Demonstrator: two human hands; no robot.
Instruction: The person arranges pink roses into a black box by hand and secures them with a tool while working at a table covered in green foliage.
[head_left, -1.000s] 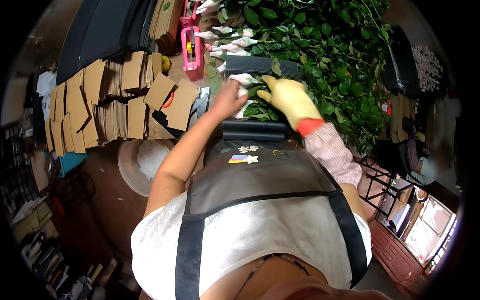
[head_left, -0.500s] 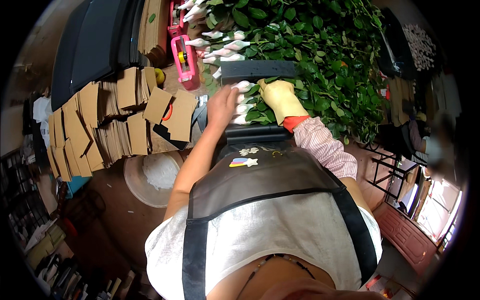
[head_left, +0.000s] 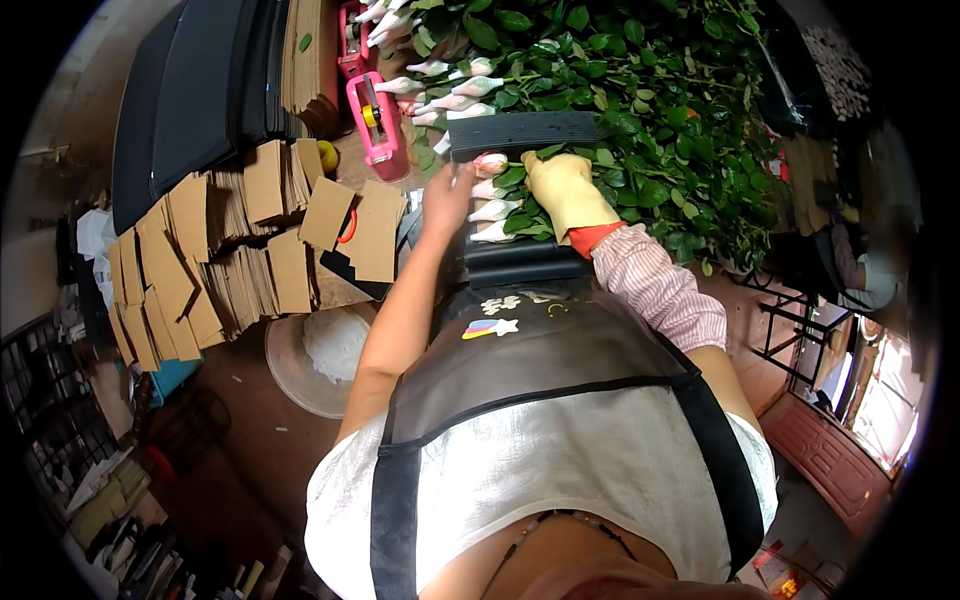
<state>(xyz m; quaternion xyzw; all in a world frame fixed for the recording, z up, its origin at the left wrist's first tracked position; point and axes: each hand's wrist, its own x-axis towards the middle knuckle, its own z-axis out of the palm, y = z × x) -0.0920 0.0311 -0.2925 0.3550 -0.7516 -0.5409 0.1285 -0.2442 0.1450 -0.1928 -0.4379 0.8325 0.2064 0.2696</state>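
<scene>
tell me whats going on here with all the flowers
A person in a black apron is lining up net-wrapped rose buds on a black corrugated sheet. The bare left hand touches the buds' heads; the right hand, in a yellow glove, presses the leafy stems. Cardboard pieces and a pink tape dispenser lie to the left.

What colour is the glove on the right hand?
The glove on the right hand is yellow, with an orange-red cuff; the head view shows it.
</scene>
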